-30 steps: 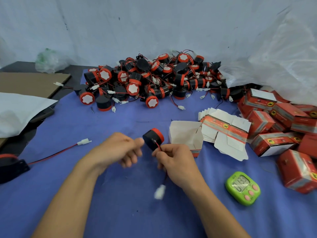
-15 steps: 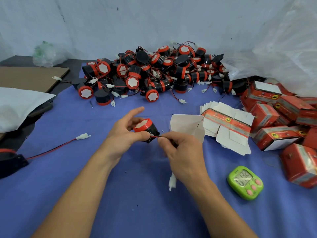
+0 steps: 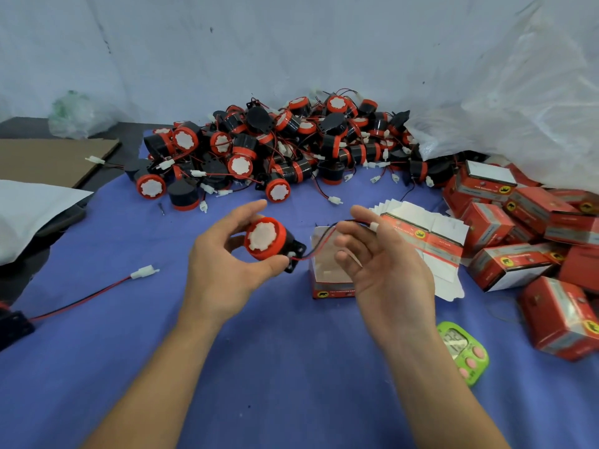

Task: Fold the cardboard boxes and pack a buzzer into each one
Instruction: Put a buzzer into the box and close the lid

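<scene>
View: head camera, looking down past your two forearms onto the bench (image 3: 259, 377), which is laid with blue cloth
Left hand (image 3: 223, 270): grasping one buzzer (image 3: 265, 239), thumb beneath and fingers round the far side; the red-rimmed white face is turned toward you and it is held clear of the cloth
Right hand (image 3: 389, 267): palm turned inward, fingers loosely curled; the buzzer's lead (image 3: 324, 238) is caught between thumb and fingers, and its white plug (image 3: 374, 226) pokes out past them
Open box (image 3: 327, 283): stands on the bench between and just behind your hands, top open; it is partly hidden by the right hand and what shows of the inside looks bare
Flat blanks (image 3: 424, 228): fanned stack just right of the open box
Closed boxes (image 3: 505, 267): red heap at the right edge; their contents cannot be told
Buzzer pile (image 3: 275, 150): large heap at the far side, leads tangled
Stray buzzer (image 3: 13, 322): at the left edge, its own lead trailing over the cloth
Timer (image 3: 463, 351): green, beside your right forearm
Step in hand: as I judge it, gathering the lead before packing; this box is folded but not yet filled
Next move calls for: bring the lead and plug against the buzzer body so nothing trails, line the body up with the opening, lower it in, then free your fingers for the flaps
Watch for: the plug or lead snagging the rim; the light box is likely to tip or slide unless you steady it
</scene>
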`<state>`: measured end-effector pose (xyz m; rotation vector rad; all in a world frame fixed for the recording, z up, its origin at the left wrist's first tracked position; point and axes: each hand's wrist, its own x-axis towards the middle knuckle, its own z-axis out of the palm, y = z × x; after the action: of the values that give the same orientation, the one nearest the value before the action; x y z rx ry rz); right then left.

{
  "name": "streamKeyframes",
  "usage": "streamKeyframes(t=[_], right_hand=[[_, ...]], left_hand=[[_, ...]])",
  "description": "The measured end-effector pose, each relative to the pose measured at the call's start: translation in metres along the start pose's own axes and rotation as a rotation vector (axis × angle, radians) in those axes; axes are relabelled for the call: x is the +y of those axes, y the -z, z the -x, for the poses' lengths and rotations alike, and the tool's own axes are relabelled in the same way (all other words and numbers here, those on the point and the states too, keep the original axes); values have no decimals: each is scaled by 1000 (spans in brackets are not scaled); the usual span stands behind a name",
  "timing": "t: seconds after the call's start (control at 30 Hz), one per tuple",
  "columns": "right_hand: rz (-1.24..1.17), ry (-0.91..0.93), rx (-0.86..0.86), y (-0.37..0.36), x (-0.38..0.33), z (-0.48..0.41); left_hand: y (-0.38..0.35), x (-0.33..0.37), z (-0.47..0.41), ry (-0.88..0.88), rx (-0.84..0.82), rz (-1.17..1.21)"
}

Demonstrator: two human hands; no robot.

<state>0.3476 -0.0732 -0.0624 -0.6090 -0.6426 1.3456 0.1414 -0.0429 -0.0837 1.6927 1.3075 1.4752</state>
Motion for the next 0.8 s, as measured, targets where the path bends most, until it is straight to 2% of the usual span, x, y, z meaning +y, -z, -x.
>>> streamKeyframes(t=[0.1, 0.17, 0.23, 0.3, 0.47, 0.6, 0.7, 0.8], right_hand=[[227, 141, 70, 3, 3, -3], [568, 247, 92, 4, 5, -3], [856, 295, 38, 3, 9, -1], [959, 287, -25, 1, 11, 4], [998, 315, -144, -1, 10, 9], [900, 186, -303, 1, 8, 7], [769, 147, -242, 3, 6, 6], [571, 100, -129, 6, 2, 2]], left_hand=[[-4, 14, 10, -122, -65, -31], [-9, 21, 18, -166, -102, -69], [-16, 24, 25, -214, -97, -139], [-22, 26, 30, -273, -48, -203], [-27, 27, 30, -268, 114, -247], [-31, 27, 33, -231, 133, -238], [-31, 25, 31, -244, 87, -238], [-29, 20, 29, -235, -41, -210]])
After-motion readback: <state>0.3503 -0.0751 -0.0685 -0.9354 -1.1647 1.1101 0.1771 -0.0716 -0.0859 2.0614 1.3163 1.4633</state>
